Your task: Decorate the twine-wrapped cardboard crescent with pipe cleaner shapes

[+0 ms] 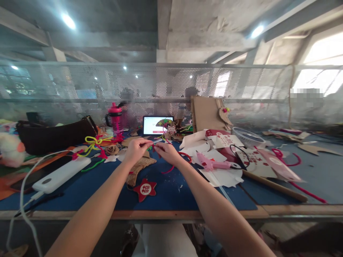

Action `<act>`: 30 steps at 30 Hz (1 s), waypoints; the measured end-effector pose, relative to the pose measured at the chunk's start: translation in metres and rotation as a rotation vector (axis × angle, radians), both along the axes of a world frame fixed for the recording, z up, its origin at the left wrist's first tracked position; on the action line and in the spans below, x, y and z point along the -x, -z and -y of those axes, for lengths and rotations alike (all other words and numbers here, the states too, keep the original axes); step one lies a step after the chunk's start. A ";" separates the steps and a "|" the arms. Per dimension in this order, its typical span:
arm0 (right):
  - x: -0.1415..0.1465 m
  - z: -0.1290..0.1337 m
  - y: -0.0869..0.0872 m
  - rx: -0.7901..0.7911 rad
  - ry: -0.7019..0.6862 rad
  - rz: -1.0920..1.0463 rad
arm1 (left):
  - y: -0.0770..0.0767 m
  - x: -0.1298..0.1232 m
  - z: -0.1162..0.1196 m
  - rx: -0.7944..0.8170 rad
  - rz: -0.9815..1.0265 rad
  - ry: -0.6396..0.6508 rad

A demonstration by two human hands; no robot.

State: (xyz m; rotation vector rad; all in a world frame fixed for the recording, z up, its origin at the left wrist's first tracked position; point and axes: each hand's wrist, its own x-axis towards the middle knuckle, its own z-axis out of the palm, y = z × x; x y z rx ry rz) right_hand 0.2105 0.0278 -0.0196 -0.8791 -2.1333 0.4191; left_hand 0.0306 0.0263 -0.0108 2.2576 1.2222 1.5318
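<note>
Checking the hands first. What do they hold?

Both are closed in tight pinches, raised just above the bench. The left hand (136,150) and the right hand (168,153) nearly meet at a thin pale stick (157,141), with a small green piece (149,147) beside its near end. A red fuzzy pipe cleaner (171,167) curves away below the right hand.

Any readable writing?

Very little. A red felt star (144,190) lies on the blue bench top (174,194), just below the hands, with a round white badge bearing red characters, too small to read. The lit tablet (158,125) farther back shows text that is also too small.

Materials and shapes nearby?

A woven jute crescent (139,171) sits beside the star, under the left wrist. To the right lies a pink plastic glue gun (206,162) on scattered white paper cutouts (222,177). To the left are a looped yellow pipe cleaner (93,144) and a smooth white power bank (60,175) with a white cable (26,203). Behind perforated metal mesh (160,84), two blurred people sit.
</note>
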 end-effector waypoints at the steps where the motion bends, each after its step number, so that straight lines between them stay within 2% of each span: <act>1: 0.000 0.000 0.000 -0.011 0.008 0.003 | 0.000 0.000 0.000 -0.006 -0.009 -0.001; 6: 0.001 0.002 -0.001 -0.027 0.043 0.015 | 0.001 -0.003 0.002 -0.009 -0.014 -0.022; 13: 0.002 0.005 -0.005 0.006 0.064 -0.007 | 0.004 -0.010 0.006 0.037 0.104 -0.002; 20: 0.004 0.003 0.000 0.024 0.063 -0.031 | 0.004 -0.009 0.007 -0.154 -0.076 -0.110; 27: 0.001 0.000 -0.003 0.078 -0.002 -0.058 | 0.001 -0.008 0.006 -0.146 -0.065 -0.117; 30: -0.003 0.003 -0.008 0.093 0.028 -0.066 | 0.001 -0.005 0.004 -0.131 -0.052 -0.111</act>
